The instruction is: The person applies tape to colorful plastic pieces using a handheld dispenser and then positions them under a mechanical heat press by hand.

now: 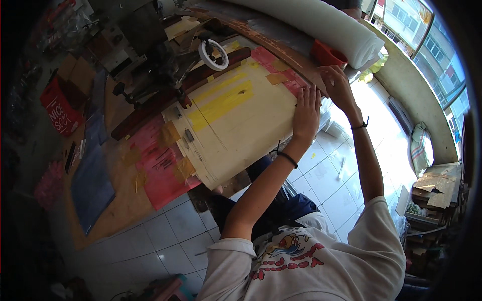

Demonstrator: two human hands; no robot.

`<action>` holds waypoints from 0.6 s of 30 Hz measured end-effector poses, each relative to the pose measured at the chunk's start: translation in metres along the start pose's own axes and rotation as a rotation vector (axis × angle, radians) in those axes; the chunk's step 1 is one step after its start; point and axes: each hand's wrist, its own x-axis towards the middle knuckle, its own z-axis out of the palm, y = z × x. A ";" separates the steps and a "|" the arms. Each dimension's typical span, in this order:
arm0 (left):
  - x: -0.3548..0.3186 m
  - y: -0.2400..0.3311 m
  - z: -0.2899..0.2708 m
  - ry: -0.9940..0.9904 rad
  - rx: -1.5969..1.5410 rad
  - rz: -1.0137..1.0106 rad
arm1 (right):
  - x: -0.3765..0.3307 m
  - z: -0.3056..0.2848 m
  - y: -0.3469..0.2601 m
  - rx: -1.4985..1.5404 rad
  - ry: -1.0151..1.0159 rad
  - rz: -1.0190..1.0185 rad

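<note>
Left grip (307, 114) lies flat and unclosed on the pale board (261, 110) along the near edge of the counter (123, 200), right grip (337, 86) half-curled, contents undeterminable; board judged stiff, best taken by its edges.

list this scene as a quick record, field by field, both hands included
left hand: laid flat on the right end of the pale board
right hand: fingers bent, near the red object; grip unclear
board top: yellow strips
far side: white roll, white ring-shaped wheel
left side: blue sheet
floor: pale tiles
</note>
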 end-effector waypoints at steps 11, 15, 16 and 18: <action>-0.152 -0.137 -0.141 -0.075 -0.943 -0.256 | -0.043 0.054 -0.031 -0.271 -0.256 -0.243; -0.228 -0.171 -0.151 -0.049 -0.541 -0.664 | -0.065 0.054 -0.029 -0.281 -0.179 -0.176; -0.244 -0.172 -0.145 -0.116 -0.402 -0.667 | -0.065 0.054 -0.031 -0.258 -0.194 -0.157; -0.257 -0.163 -0.144 -0.180 -0.260 -0.672 | -0.064 0.047 -0.041 -0.226 -0.307 -0.006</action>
